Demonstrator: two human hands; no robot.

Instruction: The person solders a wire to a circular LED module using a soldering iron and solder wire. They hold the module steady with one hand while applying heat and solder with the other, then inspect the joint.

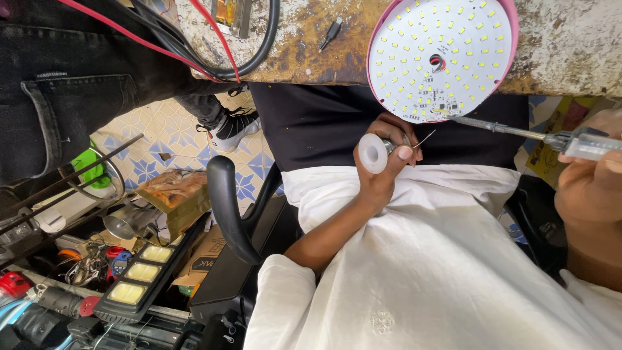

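Person's wearing a loose white shirt (440, 259) with short sleeves, the left sleeve (285, 291) ending around the elbow, plus a small pale embroidered motif (382, 321) on the fabric near the bottom. Dark trousers (311, 123) show further up. Both forearms are bare.

Desk (570, 45) at top: rough, flaking, rust-stained paint. LED board (439, 55) was matt white, in a glossy pink plastic rim. Soldering iron (518, 131) shaft: bare metal. Solder spool (373, 153): smooth white plastic. Lower centre, white cloth garment (440, 259).
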